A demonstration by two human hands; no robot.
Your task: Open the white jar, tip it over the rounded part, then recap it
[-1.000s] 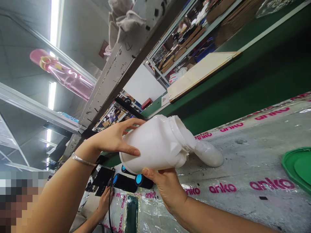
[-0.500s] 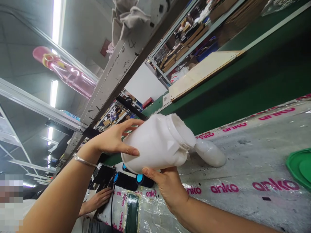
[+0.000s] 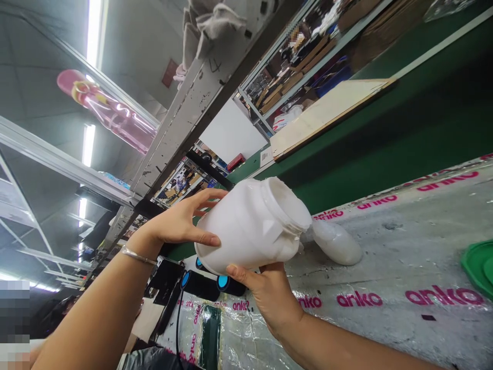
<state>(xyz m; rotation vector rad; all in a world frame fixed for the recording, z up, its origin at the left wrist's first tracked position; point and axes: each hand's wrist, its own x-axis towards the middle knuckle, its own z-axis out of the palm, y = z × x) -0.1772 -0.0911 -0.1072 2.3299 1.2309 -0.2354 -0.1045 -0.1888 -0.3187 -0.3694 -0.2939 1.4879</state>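
A white plastic jar (image 3: 246, 226) is held up, lying tilted with its wide round mouth pointing right. My left hand (image 3: 192, 218) grips it near the base end, thumb along its side and fingers over the top. From below, my right hand (image 3: 269, 290) supports the jar, thumb on the near side and other fingers hidden underneath. No lid is on the mouth. Just beyond the mouth, a glossy white rounded lump (image 3: 339, 244) lies on the table covering; whether it touches the jar I cannot tell.
Black cylinders with blue ends (image 3: 204, 285) stand behind the jar. A green round lid (image 3: 479, 267) lies at the right on the plastic-covered table (image 3: 385, 267). A pink bottle (image 3: 115, 118) rests on the metal beam (image 3: 185, 113). A green conveyor belt (image 3: 423, 128) runs along the far side.
Another person's hand beside the black cylinders has left view. My hands keep their hold on the jar with little change; the whole view has shifted slightly.
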